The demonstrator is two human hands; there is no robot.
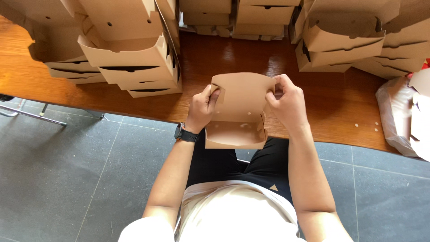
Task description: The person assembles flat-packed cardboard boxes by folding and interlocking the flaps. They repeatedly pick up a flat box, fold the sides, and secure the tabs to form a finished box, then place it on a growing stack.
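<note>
A brown cardboard food box (239, 114) is held over the near edge of the wooden table (224, 58), its lid raised and its tray open toward me. My left hand (202, 107) pinches the lid's left side flap, with a dark watch on that wrist. My right hand (286, 101) grips the lid's right side flap. Both hands are closed on the box.
Stacks of folded brown boxes (130, 58) stand at the back left, more stacked boxes (354, 40) at the back right and along the far edge. A clear plastic bag of flat cardboard blanks (405, 116) lies at the right. Grey tiled floor (67, 179) lies below.
</note>
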